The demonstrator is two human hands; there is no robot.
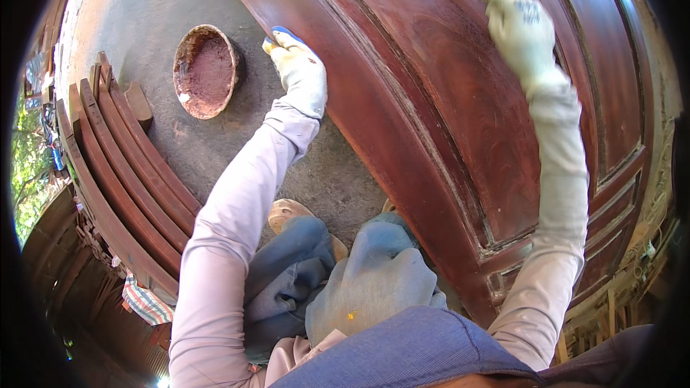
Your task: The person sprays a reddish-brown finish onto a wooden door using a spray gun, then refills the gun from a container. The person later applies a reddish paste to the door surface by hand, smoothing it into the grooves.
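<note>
A dark reddish-brown wooden panel door slants across the view, pale filler-like streaks along its mouldings. My left hand, in a whitish glove with blue and yellow at the fingers, is beside the door's left edge. Its fingers are curled in, and anything inside them is hidden. Over the large panel at the upper right is my right hand, also gloved. Its fingers are drawn together and point left, their tips smeared by motion; what they may hold cannot be made out. To the left, a round tub holds reddish-brown paste.
Several curved brown wooden pieces lie along the left, near a small wood block. Grey concrete floor lies under the tub. A checked cloth or bag is at lower left. My jeans-clad knees are close to the door.
</note>
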